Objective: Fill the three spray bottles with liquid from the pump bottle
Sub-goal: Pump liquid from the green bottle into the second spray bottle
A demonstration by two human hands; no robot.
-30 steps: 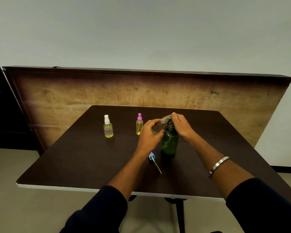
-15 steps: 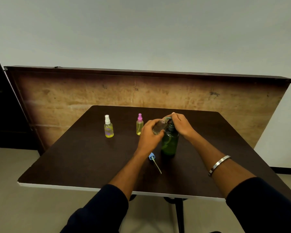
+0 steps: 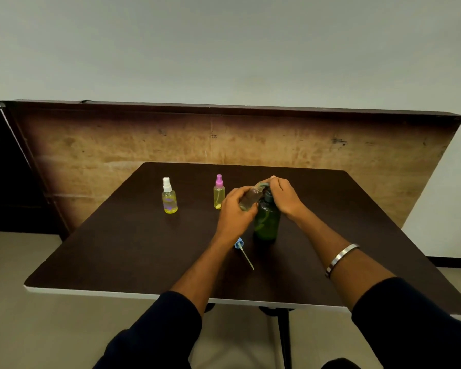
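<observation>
Clear spray bottle (image 3: 251, 197), tilted against green pump bottle (image 3: 267, 221).
Left hand (image 3: 234, 213) curled around it; right hand (image 3: 284, 196) fingers curled over pump head.

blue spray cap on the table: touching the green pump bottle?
Apart. In the head view the blue cap lies on the table left of the green bottle, with a strip of bare dark tabletop plainly between them.

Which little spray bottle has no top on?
The clear small spray bottle gripped in the left hand, tilted against the green pump bottle. The white-capped and pink-capped bottles stand closed.
</observation>
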